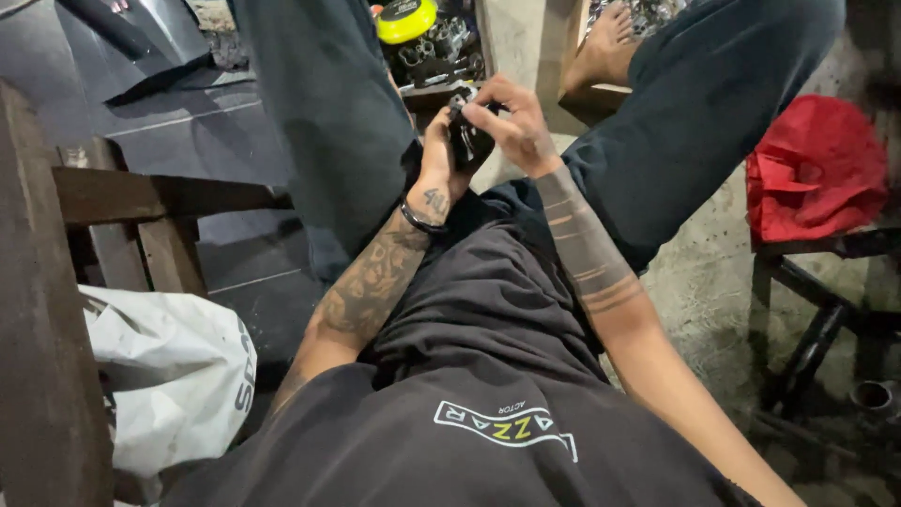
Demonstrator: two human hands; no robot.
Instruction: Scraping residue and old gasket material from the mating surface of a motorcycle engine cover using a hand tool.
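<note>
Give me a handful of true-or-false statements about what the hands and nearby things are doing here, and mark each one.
1. Both hands grip one small black object. True.
2. The left hand wears a dark wristband. True.
3. A blue cloth lies on the stool at right. False: the cloth is red.
4. The right hand rests flat on the knee. False: it is raised, fingers curled on the black object.
5. A yellow round lid sits beyond the hands. True.
</note>
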